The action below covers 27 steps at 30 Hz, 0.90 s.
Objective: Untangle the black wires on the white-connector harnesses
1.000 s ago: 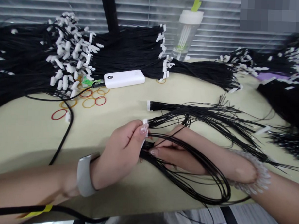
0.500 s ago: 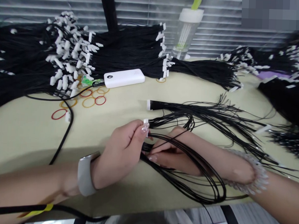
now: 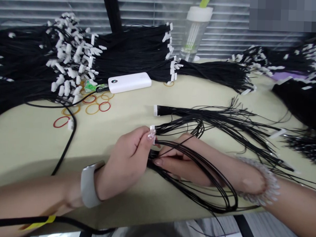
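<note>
My left hand (image 3: 130,159) is closed, its thumb pressed on a small white connector (image 3: 152,128). Black wires (image 3: 215,175) run out from that connector and bend back in a loop toward both hands. Close beside it, my right hand (image 3: 182,161) pinches black wire just right of the left palm; its fingertips are partly hidden behind the looped wires. Past the hands lies a wire harness (image 3: 189,112) with a wide white connector (image 3: 155,110) at its left end and loose wire ends spreading right.
Stacked black wire bundles (image 3: 134,48) with white connectors line the back. A white power bank (image 3: 129,83) with a black cable (image 3: 69,146) sits before them. Rubber bands (image 3: 92,108) lie at left. A clear bottle (image 3: 194,36) stands at the back; more wires (image 3: 300,106) are piled right.
The whole view has shifted slightly. My right fingertips have moved a little closer to the left palm; both hands keep their hold on the wires and connector.
</note>
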Tool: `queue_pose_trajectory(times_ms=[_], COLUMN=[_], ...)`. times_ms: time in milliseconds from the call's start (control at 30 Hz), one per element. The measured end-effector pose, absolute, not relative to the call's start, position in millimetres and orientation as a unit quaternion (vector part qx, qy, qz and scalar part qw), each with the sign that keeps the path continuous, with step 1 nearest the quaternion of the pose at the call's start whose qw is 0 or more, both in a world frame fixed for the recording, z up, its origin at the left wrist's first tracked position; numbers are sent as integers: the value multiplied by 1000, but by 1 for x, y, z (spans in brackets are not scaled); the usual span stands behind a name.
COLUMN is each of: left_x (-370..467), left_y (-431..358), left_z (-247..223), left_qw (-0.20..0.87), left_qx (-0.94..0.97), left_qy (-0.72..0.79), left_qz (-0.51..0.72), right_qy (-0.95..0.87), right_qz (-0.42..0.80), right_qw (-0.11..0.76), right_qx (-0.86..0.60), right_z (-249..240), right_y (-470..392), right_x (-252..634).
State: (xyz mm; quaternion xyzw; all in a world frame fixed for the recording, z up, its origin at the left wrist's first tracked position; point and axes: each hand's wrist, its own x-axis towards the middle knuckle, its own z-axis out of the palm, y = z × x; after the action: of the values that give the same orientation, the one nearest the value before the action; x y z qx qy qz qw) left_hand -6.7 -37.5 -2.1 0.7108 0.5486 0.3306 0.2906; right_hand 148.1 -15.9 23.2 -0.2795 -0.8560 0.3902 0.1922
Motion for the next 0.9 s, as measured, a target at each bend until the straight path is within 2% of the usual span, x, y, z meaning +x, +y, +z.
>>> queue_pose_trajectory(times_ms=[100, 367, 600, 900], left_x=[-7, -6, -7, -6], left_y=[-38, -38, -37, -38], left_z=[-2, -1, -3, -1], left_qw=[293, 298, 292, 289], left_qx=[709, 706, 712, 715], left_qy=[551, 554, 546, 540], left_qz=[329, 326, 331, 338], right_qy=[-833, -813, -784, -783], right_qz=[443, 456, 517, 538], right_qw=[178, 143, 81, 84], right_qx=[-279, -332, -334, -302], right_z=[18, 3, 16, 20], right_y=[-15, -17, -13, -12], right_x=[147, 151, 151, 157])
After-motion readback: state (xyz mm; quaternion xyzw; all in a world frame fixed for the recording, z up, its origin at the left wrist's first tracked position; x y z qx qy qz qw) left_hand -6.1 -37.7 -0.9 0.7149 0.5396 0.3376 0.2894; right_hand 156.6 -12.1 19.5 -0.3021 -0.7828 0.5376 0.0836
